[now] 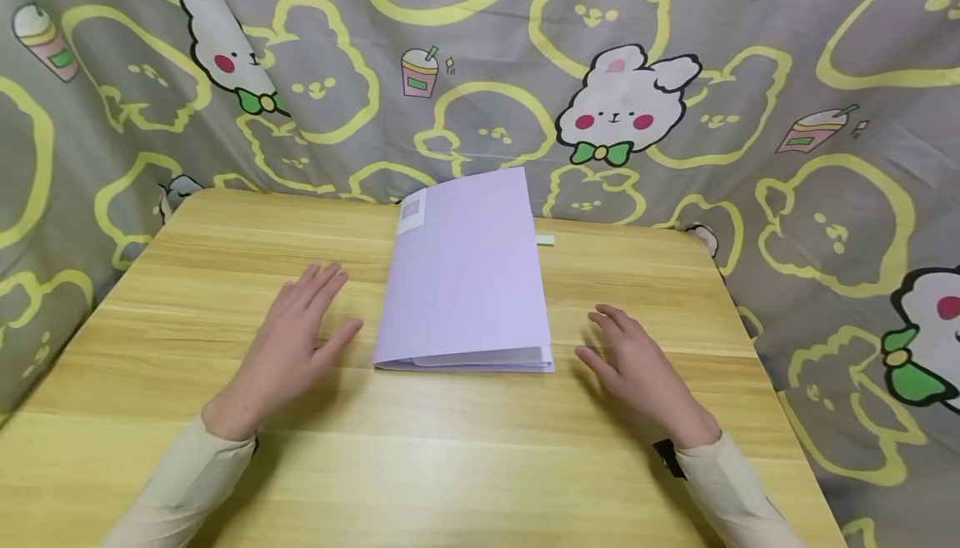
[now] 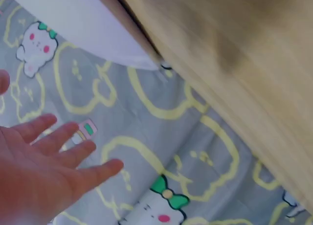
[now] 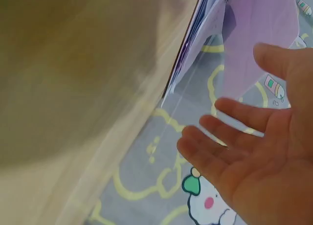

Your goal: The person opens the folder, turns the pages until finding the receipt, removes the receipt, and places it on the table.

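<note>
A pale purple folder [image 1: 465, 273] lies on the table, its front cover lifting a little at the right side so that sheets show along the near edge. A small label [image 1: 411, 210] marks its upper left corner. To its left, apart from it, my left hand [image 1: 288, 340] hovers with fingers straight and thumb spread. On the other side my right hand [image 1: 637, 365] is held off the folder, fingers loosely extended and holding nothing. The right wrist view shows the folder's cover [image 3: 259, 39] raised from its pages [image 3: 200, 39] beyond the right hand [image 3: 254, 146].
A wooden table [image 1: 420, 465] carries the folder. Behind it and at both sides hangs a grey curtain [image 1: 480, 48] with yellow outlines and white rabbits. A small pale green tab [image 1: 545, 240] sticks out at the folder's right edge.
</note>
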The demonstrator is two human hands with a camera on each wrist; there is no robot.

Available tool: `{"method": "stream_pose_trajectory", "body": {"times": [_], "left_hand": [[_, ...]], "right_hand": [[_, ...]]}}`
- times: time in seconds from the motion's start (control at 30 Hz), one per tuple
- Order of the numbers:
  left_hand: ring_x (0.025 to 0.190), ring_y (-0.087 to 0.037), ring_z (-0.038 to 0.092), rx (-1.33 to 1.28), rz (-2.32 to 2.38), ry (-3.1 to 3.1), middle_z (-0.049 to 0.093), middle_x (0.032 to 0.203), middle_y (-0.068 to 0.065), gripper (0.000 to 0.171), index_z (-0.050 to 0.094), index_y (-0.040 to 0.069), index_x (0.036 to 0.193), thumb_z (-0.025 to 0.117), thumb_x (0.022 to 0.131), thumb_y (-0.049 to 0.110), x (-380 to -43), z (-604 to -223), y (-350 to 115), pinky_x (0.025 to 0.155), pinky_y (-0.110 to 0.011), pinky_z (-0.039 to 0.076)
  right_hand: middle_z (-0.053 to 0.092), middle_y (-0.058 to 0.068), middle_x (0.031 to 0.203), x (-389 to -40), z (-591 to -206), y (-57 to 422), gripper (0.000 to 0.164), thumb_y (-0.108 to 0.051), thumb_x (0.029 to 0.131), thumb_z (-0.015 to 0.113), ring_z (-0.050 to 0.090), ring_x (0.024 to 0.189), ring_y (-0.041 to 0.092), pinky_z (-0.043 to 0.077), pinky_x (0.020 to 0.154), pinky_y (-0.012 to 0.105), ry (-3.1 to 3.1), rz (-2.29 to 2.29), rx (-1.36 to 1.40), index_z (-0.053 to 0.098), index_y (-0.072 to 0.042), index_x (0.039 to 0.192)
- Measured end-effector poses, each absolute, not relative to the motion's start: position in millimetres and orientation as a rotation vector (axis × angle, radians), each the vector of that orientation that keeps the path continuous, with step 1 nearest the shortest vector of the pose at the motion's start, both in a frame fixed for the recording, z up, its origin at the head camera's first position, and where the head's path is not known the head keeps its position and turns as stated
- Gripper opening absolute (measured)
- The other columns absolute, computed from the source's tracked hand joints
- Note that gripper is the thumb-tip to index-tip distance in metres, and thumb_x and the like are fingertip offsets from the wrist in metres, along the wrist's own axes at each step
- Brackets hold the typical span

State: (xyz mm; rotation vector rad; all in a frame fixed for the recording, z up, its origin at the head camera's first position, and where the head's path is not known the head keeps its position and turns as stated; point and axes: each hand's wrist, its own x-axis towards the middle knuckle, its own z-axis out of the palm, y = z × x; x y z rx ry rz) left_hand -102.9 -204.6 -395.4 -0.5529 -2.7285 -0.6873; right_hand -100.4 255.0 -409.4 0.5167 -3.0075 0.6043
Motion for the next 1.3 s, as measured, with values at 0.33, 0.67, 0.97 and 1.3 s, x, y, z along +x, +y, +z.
{"method": "stream_pose_trajectory", "body": {"times": [0.33,0.67,0.97,1.3], "left_hand": [[0.152,-0.042,0.030,-0.856,-0.582,-2.795,0.040,0.162,-0.015,0.075,0.044,0.002,0.153,0.069,0.096,0.043,-116,-403,-165,0.122,-0.057,0.024],[0.151,-0.039,0.033,-1.071,-0.568,-2.793,0.038,0.163,-0.014,0.081,0.044,0.006,0.154,0.074,0.092,0.047,-122,-424,-135,0.122,-0.055,0.029],[0.152,-0.037,0.032,-1.084,-0.541,-2.811,0.037,0.164,-0.013,0.071,0.046,0.010,0.154,0.071,0.096,0.041,-118,-426,-129,0.120,-0.055,0.032],[0.149,-0.039,0.037,-1.099,-0.541,-2.781,0.039,0.162,-0.016,0.063,0.047,0.007,0.153,0.068,0.099,0.032,-116,-418,-133,0.119,-0.054,0.034]], "right_hand": [[0.049,0.021,0.151,-126,-417,232,0.061,-0.035,0.100,0.068,0.049,0.139,0.040,0.040,0.114,0.055,-3.059,0.603,0.766,0.052,0.003,0.145],[0.055,0.011,0.146,-141,-422,213,0.061,-0.034,0.094,0.075,0.056,0.130,0.031,0.045,0.111,0.048,-3.056,0.694,0.893,0.055,-0.011,0.147],[0.060,0.008,0.138,-137,-424,207,0.050,-0.029,0.089,0.082,0.057,0.113,0.026,0.046,0.101,0.046,-3.057,0.668,0.959,0.066,-0.022,0.136],[0.059,0.013,0.139,-136,-425,205,0.051,-0.031,0.087,0.083,0.055,0.122,0.036,0.046,0.104,0.049,-3.087,0.590,0.928,0.067,-0.017,0.134]]}}
